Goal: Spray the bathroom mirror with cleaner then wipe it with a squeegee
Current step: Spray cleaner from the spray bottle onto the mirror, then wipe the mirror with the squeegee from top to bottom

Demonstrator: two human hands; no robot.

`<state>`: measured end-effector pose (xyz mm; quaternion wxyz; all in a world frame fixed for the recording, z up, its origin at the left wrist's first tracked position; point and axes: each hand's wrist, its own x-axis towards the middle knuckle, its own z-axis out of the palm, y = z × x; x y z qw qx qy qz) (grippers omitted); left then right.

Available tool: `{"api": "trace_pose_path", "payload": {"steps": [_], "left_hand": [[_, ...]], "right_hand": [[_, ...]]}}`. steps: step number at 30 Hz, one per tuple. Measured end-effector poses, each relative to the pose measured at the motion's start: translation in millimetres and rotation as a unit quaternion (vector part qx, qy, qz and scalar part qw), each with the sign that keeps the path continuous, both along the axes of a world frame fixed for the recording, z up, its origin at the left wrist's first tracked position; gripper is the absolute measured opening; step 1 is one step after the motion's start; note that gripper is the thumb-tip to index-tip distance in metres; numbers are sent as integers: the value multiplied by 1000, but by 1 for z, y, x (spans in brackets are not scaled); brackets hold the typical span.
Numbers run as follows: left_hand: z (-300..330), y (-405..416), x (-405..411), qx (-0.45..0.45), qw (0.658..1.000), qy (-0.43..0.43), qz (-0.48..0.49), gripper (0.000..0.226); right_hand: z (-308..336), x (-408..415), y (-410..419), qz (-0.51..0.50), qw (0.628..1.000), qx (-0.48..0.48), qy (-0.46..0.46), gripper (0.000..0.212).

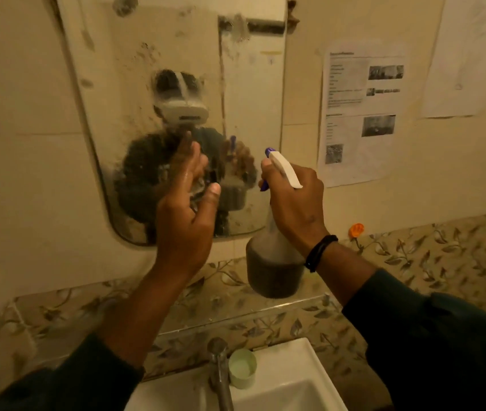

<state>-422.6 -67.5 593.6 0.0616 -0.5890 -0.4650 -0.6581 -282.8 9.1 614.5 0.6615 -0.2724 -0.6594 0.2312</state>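
The bathroom mirror [147, 69] hangs on the wall ahead, spotted and smeared, with my blurred reflection in it. My right hand [295, 203] grips the neck of a spray bottle [274, 262] with a white and purple trigger head, its nozzle aimed at the mirror's lower right part. The bottle holds dark liquid in its lower half. My left hand [185, 209] is raised in front of the lower mirror, fingers apart, holding nothing. No squeegee is in view.
A glass shelf [265, 312] runs under the mirror. Below it are a white sink [295, 381], a metal tap [219, 369] and a pale green cup [242, 367]. Printed sheets [360, 114] hang on the wall to the right. An orange hook [356, 229] sits on the tiles.
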Motion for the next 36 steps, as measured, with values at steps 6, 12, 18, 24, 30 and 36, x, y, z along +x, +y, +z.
{"api": "trace_pose_path", "payload": {"steps": [6, 12, 18, 24, 30, 36], "left_hand": [[-38, -4, 84, -127, 976, -62, -166, 52], [-86, 15, 184, -217, 949, -30, -226, 42], [-158, 52, 308, -304, 922, -40, -235, 47], [-247, 81, 411, -418, 890, -109, -147, 42], [-340, 96, 441, -501, 858, -103, -42, 29], [-441, 98, 440, -550, 830, -93, 4, 31]], "right_hand": [[-5, 72, -1, -62, 997, 18, -38, 34], [-41, 175, 12, -99, 993, 11, -62, 43], [-133, 279, 44, -53, 994, -76, -51, 43], [-247, 350, 78, 36, 985, -164, -29, 32], [-346, 368, 90, 58, 973, -199, -96, 23], [-464, 370, 87, 91, 933, -276, -212, 25]]}}
